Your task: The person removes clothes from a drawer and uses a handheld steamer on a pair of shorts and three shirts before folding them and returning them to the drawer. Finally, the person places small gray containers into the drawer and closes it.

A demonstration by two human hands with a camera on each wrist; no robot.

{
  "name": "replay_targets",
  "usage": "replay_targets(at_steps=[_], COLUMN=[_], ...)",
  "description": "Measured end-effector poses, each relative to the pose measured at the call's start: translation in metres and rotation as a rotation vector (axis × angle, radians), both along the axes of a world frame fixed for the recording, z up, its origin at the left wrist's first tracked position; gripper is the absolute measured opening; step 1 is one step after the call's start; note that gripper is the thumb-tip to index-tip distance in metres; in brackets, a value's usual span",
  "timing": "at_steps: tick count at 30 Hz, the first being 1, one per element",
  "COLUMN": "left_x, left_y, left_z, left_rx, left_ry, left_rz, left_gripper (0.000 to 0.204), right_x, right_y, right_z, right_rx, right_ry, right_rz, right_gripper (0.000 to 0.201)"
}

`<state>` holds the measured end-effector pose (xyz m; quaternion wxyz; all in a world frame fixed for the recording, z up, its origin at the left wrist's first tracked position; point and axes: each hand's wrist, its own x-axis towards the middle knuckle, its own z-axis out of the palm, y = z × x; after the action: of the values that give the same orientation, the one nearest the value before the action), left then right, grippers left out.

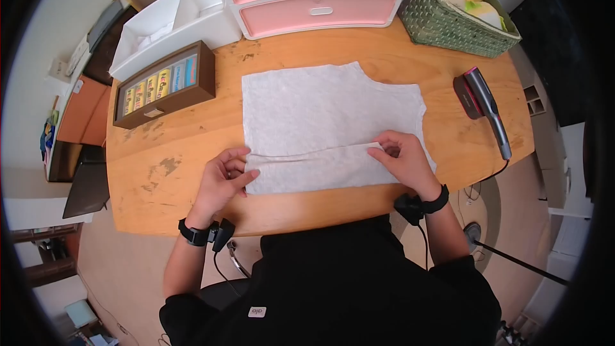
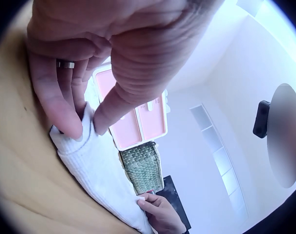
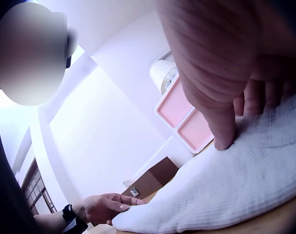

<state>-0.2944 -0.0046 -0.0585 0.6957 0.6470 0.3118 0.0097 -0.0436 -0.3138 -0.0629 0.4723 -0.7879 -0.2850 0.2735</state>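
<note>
A light grey sleeveless top point(image 1: 320, 109) lies flat on the wooden table, straight-edged at the left and curved in at the upper right. A strip along its near side is folded over, making a long crease. At the left end of that strip, my left hand point(image 1: 221, 176) pinches the cloth between thumb and fingers. The left wrist view shows the cloth edge point(image 2: 72, 142) between the fingertips of the left hand point(image 2: 104, 53), which wears a ring. My right hand point(image 1: 405, 160) pinches the strip's right corner, its fingers partly hidden behind the hand in the right wrist view.
A hair-styling tool point(image 1: 488, 112) with a cord lies at the table's right. Along the back stand a white divided bin point(image 1: 221, 29), a pink drawer unit point(image 1: 317, 9) and a green woven basket point(image 1: 448, 29) of plush toys. A brown windowed box point(image 1: 205, 74) sits at the left.
</note>
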Motion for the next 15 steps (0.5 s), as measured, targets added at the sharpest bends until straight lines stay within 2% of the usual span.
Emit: replay_targets(at_steps=[7,10,15], left_x=[-0.004,0.002,0.005], left_y=[-0.005,-0.007,-0.004], left_z=[0.000,0.008,-0.002], left_rx=[0.000,0.051,0.156], left_ry=[-0.081,-0.004,0.059], left_rz=[0.051,0.083,0.115], left_gripper=[0.063,0.056,0.042], right_x=[0.004,0.007,0.008], right_y=[0.005,0.006,0.009], right_z=[-0.002,-0.003,-0.001], right_rx=[0.010,0.014,0.006], right_ry=[0.037,0.078,0.028], right_rz=[-0.046,-0.014,-0.010], right_gripper=[0.013,0.014,0.014])
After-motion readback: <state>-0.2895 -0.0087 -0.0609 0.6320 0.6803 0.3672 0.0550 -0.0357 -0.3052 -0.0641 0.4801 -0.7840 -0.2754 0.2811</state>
